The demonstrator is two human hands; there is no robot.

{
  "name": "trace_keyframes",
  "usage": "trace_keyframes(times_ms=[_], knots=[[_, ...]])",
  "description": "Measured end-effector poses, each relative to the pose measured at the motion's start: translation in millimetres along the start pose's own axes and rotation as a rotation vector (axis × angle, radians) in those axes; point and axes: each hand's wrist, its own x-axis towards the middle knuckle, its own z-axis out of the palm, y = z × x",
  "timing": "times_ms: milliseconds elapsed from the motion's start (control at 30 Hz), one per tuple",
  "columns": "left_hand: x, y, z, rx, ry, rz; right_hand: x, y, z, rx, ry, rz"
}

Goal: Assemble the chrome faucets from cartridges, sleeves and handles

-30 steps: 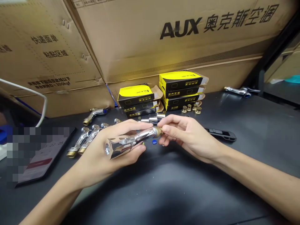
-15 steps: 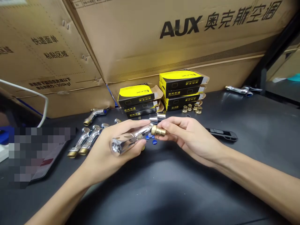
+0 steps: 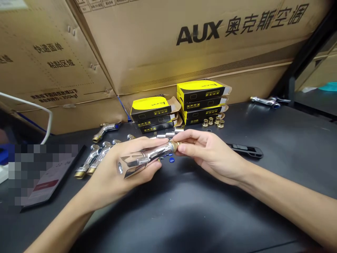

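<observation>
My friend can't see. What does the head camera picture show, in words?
Over a black table, the left hand grips a chrome tap body and the right hand pinches a brass fitting at its end. Yellow-and-black boxes are stacked behind.

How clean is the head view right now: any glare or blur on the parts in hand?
Head view: mostly sharp, no motion blur. The chrome tap in the left hand mirrors bright light, washing out its surface. The brass nut at its tip is half hidden by the right hand. A pixelated patch covers the left of the table; the wide lens bows the cardboard boxes.
</observation>
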Motion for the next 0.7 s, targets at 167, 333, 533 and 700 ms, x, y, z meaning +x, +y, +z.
trace_keyframes(times_ms=[167,333,533,700], knots=[[-0.4,-0.2,-1.8,0.091,0.011,0.070,-1.2,2.8,-2.0,-0.023,0.008,-0.028],[-1.2,-4.6,-2.9,0.119,0.001,0.102,-1.3,4.4,-3.3,-0.038,-0.015,-0.058],[-2.6,-6.9,-4.6,0.142,-0.059,0.174,-1.1,3.0,-2.2,0.000,-0.027,0.003],[-2.1,-3.9,-2.6,0.184,-0.082,0.164,-1.2,1.0,-3.6,-0.134,-0.032,0.016]])
